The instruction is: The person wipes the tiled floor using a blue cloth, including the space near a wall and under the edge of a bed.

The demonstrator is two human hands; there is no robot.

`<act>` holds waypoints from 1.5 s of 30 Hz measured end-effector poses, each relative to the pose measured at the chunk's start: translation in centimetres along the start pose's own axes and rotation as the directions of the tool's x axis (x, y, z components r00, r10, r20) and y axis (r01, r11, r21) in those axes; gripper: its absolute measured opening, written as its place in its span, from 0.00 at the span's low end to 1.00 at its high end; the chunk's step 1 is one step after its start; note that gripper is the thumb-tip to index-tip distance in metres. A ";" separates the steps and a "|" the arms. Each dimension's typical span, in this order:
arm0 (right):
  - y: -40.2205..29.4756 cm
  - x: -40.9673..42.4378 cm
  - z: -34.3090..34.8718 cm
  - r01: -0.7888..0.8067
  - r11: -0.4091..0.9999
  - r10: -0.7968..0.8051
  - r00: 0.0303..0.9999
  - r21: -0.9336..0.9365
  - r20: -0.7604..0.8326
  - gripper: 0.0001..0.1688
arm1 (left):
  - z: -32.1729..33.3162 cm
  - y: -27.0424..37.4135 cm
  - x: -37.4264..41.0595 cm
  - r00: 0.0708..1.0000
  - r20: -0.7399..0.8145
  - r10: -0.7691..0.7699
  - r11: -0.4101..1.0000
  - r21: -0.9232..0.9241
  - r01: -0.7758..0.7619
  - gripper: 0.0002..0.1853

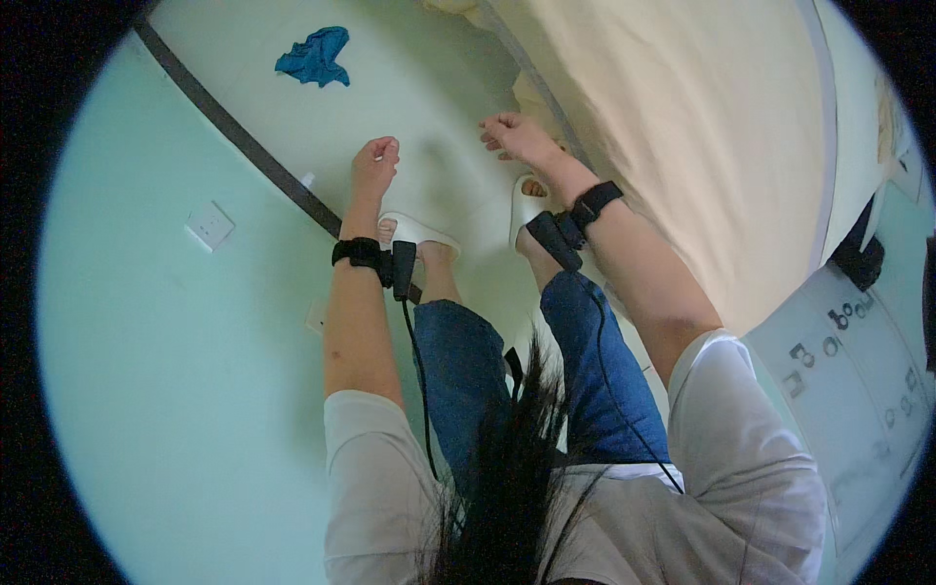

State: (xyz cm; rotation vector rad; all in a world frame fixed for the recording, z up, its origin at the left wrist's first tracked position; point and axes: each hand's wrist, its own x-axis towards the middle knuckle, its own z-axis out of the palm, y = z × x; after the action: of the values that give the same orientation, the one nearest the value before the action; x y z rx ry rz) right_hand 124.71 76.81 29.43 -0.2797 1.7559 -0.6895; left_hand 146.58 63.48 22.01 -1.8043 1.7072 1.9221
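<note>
My left hand (375,167) hovers above the pale floor with its fingers curled in, and nothing shows in it. To its right, my right hand (518,137) is held out near the edge of the bed, its fingers loosely bent and apart, empty. A crumpled blue cloth (316,57) lies on the floor (409,80) beyond my left hand, touched by neither hand. Each forearm wears a black strap with a small device: the left device (403,270) and the right device (556,241), both trailing cables.
A bed with a cream sheet (680,146) borders the floor on the right. On the left, a light green wall (168,351) with a dark baseboard (234,128) carries a white socket (210,226). White slippers (420,230) are on my feet. A cabinet with printed patterns (841,373) stands at the right.
</note>
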 end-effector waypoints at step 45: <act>-9.7 32.0 -1.8 0.377 0.097 -0.246 0.906 0.921 -0.345 0.08 | -21.2 0.2 25.5 0.488 -0.572 0.659 0.737 0.620 -0.269 0.22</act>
State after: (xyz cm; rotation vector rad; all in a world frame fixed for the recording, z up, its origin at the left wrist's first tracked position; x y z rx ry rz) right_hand 111.77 52.95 9.81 0.3477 0.9368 -2.0839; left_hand 152.68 33.41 9.55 -2.2308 2.8795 0.5378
